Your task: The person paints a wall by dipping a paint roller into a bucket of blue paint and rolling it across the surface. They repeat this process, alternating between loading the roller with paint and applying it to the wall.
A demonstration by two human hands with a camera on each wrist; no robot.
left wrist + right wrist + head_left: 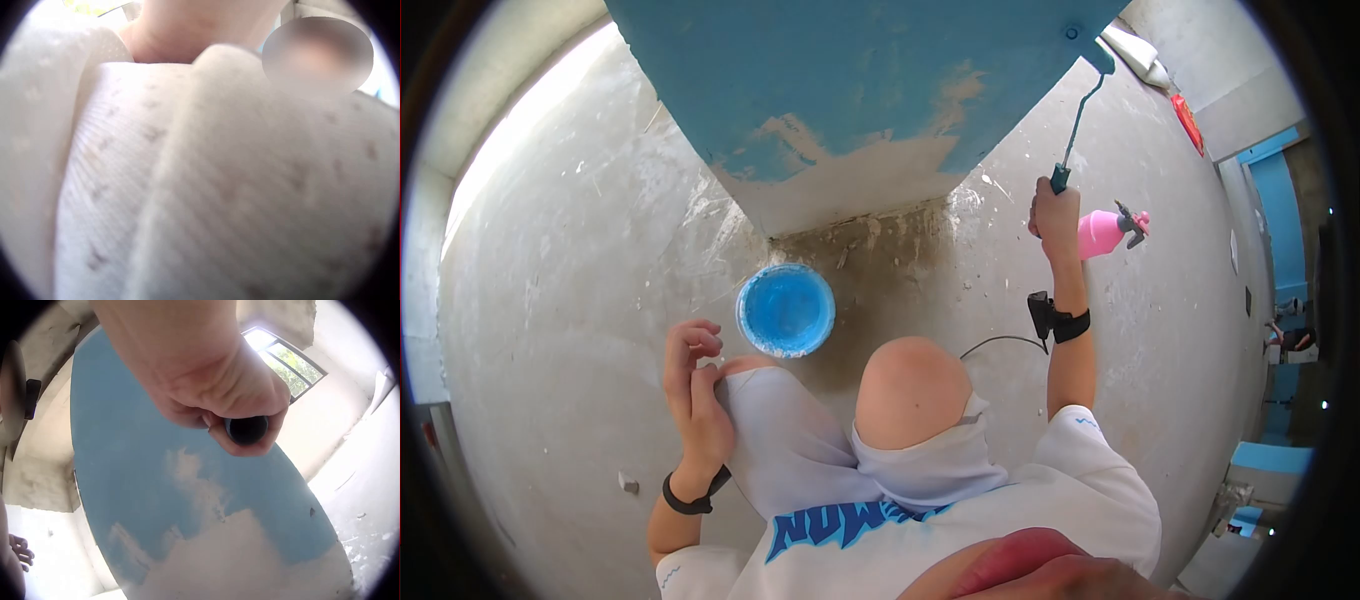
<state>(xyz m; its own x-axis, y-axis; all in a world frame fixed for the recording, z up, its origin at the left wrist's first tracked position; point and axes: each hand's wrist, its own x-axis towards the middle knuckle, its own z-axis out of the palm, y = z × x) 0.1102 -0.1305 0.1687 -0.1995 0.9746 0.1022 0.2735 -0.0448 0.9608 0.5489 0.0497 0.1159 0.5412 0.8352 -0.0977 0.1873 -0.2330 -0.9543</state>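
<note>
My right hand (1056, 215) grips the dark handle of a paint roller (1083, 112), whose blue-coated head is at the right edge of a partly painted wall face (840, 90). Blue covers the upper part of this face; its lower part is bare and pale, with a ragged border between. In the right wrist view the fingers (250, 449) wrap round the handle, seen end-on. My left hand (697, 385) hangs beside the left knee with loosely bent fingers, holding nothing. A bucket of blue paint (786, 310) stands on the floor near it. Pale trousers fill the left wrist view (206, 181).
A pink spray bottle (1102, 234) stands on the floor beside my right forearm. Farther back right lie a white bag (1135, 52) and a red packet (1187, 124). A small rubble piece (629, 483) is at left. Another person (1292, 338) appears far right.
</note>
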